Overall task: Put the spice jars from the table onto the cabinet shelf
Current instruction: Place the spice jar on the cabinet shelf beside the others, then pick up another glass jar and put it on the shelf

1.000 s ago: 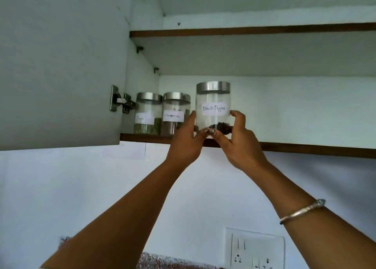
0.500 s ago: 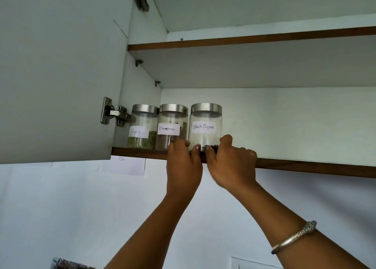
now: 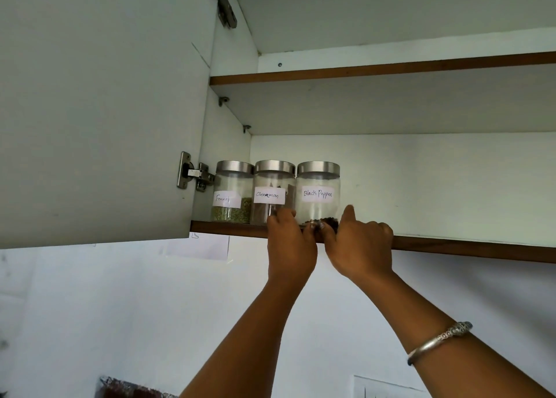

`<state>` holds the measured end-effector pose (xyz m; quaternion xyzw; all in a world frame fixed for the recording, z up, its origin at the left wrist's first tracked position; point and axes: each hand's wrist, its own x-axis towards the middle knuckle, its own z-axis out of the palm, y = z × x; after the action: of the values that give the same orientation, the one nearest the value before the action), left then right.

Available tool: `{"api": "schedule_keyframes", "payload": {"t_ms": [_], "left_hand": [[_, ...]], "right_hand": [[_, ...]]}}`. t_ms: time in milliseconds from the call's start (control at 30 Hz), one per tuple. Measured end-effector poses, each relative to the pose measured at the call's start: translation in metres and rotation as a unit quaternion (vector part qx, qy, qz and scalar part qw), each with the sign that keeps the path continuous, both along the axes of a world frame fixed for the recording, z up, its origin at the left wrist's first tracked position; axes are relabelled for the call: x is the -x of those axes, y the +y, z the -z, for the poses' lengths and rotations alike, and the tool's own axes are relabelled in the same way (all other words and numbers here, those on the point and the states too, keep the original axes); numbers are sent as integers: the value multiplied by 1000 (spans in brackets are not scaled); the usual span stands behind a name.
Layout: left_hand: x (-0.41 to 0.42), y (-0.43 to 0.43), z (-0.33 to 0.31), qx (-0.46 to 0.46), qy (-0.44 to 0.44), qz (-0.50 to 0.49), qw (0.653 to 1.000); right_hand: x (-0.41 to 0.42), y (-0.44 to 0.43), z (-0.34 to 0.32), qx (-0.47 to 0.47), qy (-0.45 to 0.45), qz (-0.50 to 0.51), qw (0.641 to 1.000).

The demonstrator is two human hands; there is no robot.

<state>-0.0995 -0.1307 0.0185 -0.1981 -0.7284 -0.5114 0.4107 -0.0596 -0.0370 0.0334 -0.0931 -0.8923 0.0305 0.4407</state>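
Three glass spice jars with steel lids stand in a row at the left end of the lower cabinet shelf (image 3: 469, 248): Fennel (image 3: 233, 187), Cinnamon (image 3: 273, 182) and Black Pepper (image 3: 318, 184). The Black Pepper jar rests upright on the shelf, close against the Cinnamon jar. My left hand (image 3: 290, 247) holds its base from the left, thumb in front. On the other side my right hand (image 3: 361, 245) grips the base, index finger up along the jar's right side. The hands hide the jar's bottom edge.
The open cabinet door (image 3: 99, 111) hangs at the left on a metal hinge (image 3: 194, 176). An upper shelf (image 3: 391, 69) sits above. The lower shelf continues bare to the right of the jars. A wall socket (image 3: 385, 388) shows at the bottom right.
The Black Pepper jar, held above the shelf edge a second ago, now stands on the shelf beside the Cinnamon jar. Both hands have dropped to its base.
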Motion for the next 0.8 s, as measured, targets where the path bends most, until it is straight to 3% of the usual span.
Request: {"api": "schedule_keyframes", "payload": {"t_ms": [167, 333, 533, 800], "left_hand": [[-9, -16, -4, 60, -55, 85, 993], [-40, -29, 19, 186, -74, 153, 968], [-89, -29, 82, 220, -113, 232, 941], [-171, 12, 191, 295, -115, 402, 859]], "right_hand": [[-7, 3, 9, -37, -16, -13, 999], [-40, -6, 36, -54, -89, -29, 994], [-95, -10, 94, 49, -160, -56, 984], [-206, 21, 220, 168, -197, 25, 966]]}}
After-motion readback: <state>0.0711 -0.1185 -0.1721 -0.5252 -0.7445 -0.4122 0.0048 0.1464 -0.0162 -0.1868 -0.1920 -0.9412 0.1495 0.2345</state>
